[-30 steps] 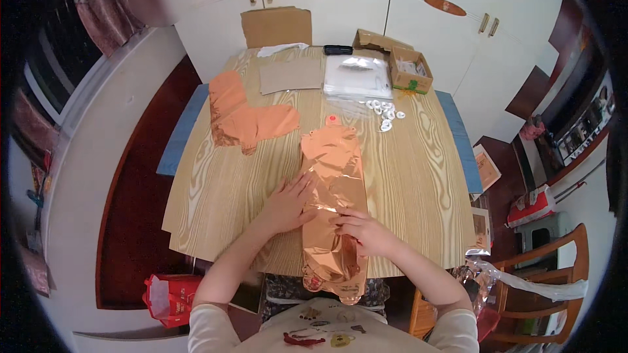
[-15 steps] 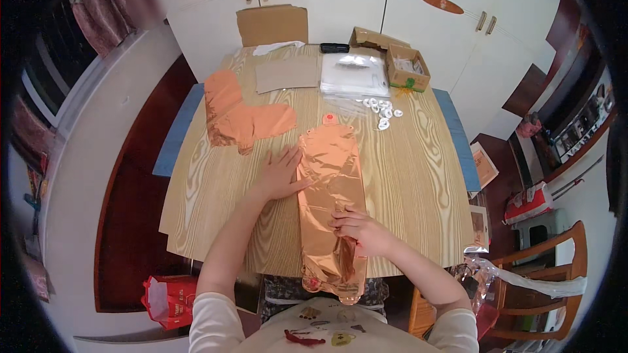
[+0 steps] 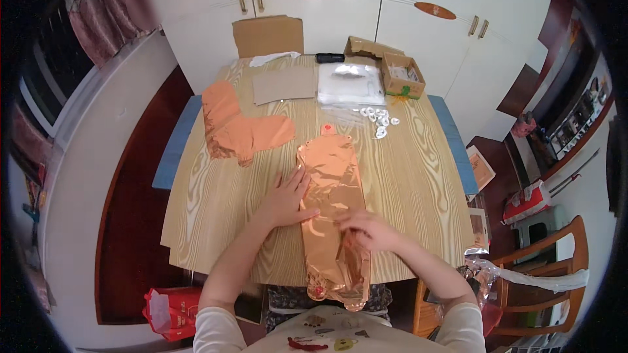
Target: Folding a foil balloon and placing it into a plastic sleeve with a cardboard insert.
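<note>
A long, flat rose-gold foil balloon (image 3: 332, 202) lies lengthwise on the wooden table (image 3: 216, 209), its near end hanging over the front edge. My left hand (image 3: 286, 197) lies flat with fingers spread on the balloon's left edge. My right hand (image 3: 368, 230) presses on the foil lower down, fingers curled into the crinkled sheet. Other flat rose-gold balloons (image 3: 241, 128) lie apart at the table's left.
At the far end lie a cardboard sheet (image 3: 284, 84), a clear plastic bag (image 3: 351, 84), a small open cardboard box (image 3: 401, 75), a black remote (image 3: 330, 58) and several small white discs (image 3: 379, 118). A wooden chair (image 3: 543, 274) stands right, a red bag (image 3: 169, 308) on the floor left.
My left hand slid up the balloon's left side half a second ago and has come back down to the middle. My right hand stayed pressing the lower part.
</note>
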Demonstrator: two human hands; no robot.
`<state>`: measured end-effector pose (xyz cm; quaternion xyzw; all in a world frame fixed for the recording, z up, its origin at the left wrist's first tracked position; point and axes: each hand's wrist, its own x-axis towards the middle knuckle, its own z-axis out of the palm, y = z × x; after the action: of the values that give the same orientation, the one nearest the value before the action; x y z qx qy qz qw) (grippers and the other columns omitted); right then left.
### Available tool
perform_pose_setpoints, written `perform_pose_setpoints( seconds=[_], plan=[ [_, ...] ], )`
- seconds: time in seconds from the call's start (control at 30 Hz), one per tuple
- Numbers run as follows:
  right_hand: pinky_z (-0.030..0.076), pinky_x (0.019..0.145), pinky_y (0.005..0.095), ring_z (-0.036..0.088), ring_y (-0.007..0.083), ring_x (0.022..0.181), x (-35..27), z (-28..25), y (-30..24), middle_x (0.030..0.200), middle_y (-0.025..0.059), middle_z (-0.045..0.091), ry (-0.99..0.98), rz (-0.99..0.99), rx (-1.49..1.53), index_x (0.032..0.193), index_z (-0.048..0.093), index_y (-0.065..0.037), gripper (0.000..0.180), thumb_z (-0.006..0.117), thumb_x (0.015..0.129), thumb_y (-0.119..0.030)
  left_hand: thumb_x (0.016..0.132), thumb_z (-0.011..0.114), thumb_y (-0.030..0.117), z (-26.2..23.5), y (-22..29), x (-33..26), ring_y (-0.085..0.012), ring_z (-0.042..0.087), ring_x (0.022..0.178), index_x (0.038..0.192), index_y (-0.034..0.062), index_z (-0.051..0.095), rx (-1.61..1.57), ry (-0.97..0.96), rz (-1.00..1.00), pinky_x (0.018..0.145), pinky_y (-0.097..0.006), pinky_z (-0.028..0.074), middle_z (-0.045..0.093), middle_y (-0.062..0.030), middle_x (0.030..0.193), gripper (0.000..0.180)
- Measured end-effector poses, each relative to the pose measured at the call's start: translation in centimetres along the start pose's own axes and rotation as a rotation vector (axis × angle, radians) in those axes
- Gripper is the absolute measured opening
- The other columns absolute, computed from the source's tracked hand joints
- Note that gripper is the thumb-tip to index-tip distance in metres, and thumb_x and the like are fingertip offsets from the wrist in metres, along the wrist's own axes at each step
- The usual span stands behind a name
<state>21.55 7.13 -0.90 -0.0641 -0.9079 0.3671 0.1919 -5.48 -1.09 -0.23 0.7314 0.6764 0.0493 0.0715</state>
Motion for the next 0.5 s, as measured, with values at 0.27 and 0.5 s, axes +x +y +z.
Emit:
perform_pose_setpoints(
  seconds=[0.27,0.5],
  plan=[
    [0.045,0.098,0.0439,0.057,0.0383,0.111,8.1,-2.5,8.1,0.117,0.0228,0.061,0.530,0.270,-0.447,0.108,0.061,0.005,0.028,0.056,0.086,-0.011,0.082,0.051,0.071,1.4,-0.4,0.4,-0.0341,0.022,0.145,0.146,-0.0002,0.033,0.039,0.149,0.071,0.116,-0.056,0.017,0.026,-0.0241,0.154,0.097],
    [0.043,0.100,0.0440,0.055,0.0372,0.115,9.5,-1.4,9.6,0.119,0.0212,0.061,0.508,0.308,-0.499,0.112,0.061,0.003,0.030,0.056,0.086,-0.011,0.081,0.052,0.073,1.9,-0.7,-0.1,-0.0397,0.030,0.141,0.145,-0.0007,0.035,0.046,0.281,0.100,0.113,-0.056,0.021,0.034,-0.0291,0.148,0.099]
  ],
)
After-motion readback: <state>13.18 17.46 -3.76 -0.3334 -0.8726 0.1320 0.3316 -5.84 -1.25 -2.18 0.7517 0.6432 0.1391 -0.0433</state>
